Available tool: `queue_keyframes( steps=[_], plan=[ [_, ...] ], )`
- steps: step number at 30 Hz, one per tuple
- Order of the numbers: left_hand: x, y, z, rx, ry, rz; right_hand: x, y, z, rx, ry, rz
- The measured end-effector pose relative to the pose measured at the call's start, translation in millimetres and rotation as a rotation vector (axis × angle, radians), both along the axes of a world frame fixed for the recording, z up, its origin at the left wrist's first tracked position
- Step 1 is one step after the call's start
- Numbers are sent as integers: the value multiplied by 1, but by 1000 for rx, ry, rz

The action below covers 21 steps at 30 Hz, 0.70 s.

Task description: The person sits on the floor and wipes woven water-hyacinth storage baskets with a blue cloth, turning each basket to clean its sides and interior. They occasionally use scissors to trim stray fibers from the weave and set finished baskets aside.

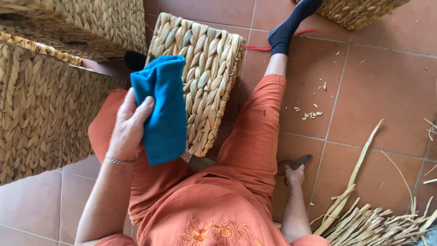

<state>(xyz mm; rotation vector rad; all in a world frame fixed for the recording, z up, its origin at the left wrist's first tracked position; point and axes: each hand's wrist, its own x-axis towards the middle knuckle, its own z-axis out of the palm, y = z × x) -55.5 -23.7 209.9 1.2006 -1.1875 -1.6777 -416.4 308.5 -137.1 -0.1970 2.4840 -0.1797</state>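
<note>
Blue cloth (pixel 159 109) clenched in left grip (pixel 129 125) (against woven basket (pixel 211 68)); right grip (pixel 295 173) on scissors (pixel 298 161).

No pkgs, labels, signs or screens anywhere in view.
</note>
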Motion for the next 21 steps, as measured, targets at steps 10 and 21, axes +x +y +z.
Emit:
queue_keyframes(
  steps=[10,21],
  plan=[
    [-17,14,-17,-386,-252,-172,4,-141,164,-1034,64,362],
    [-33,20,7,-586,-575,-312,125,-215,267,-1396,-863,269]
  ],
)
